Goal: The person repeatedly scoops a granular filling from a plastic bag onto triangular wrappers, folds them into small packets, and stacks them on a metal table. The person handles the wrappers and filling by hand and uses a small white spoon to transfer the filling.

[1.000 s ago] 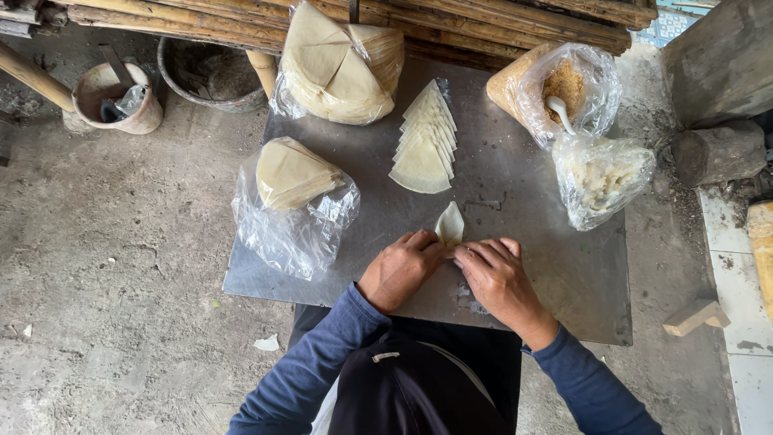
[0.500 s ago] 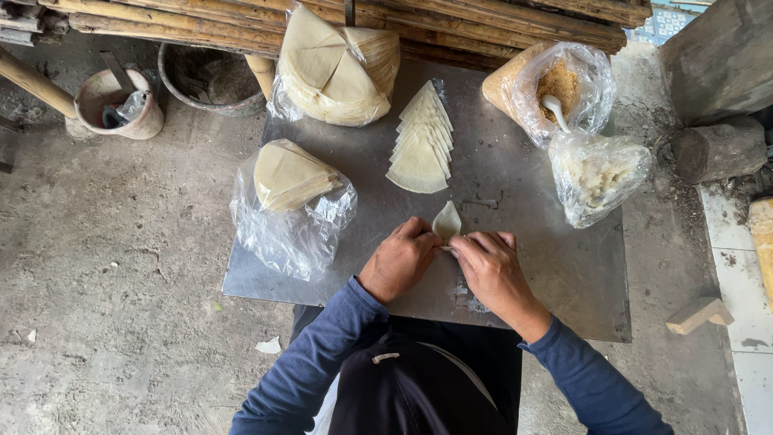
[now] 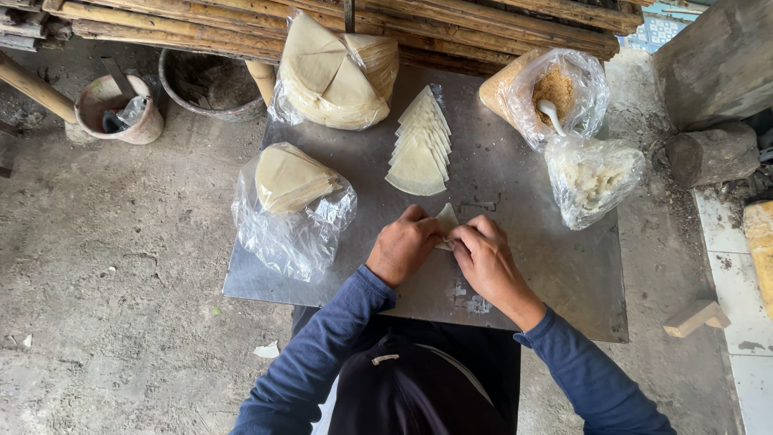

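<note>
My left hand (image 3: 401,245) and my right hand (image 3: 486,256) meet over a small pale dough wrapper (image 3: 446,217) on the grey metal table (image 3: 564,282). Both hands pinch and fold it; only its pointed upper tip shows between the fingers. Just beyond the hands lies a fanned row of wedge-shaped wrappers (image 3: 420,149). Left of my left hand sits a clear plastic bag with a stack of wedge wrappers (image 3: 290,181).
A big bag of round wrapper stacks (image 3: 334,72) stands at the table's back. At the right are a bag of brown crumbs with a spoon (image 3: 552,90) and a bag of white filling (image 3: 592,177). Bamboo poles (image 3: 451,20) run behind; buckets (image 3: 121,109) stand on the concrete floor at left.
The hands have stayed at the same spot and closed further over the wrapper, so less of it shows. Nothing else moved.
</note>
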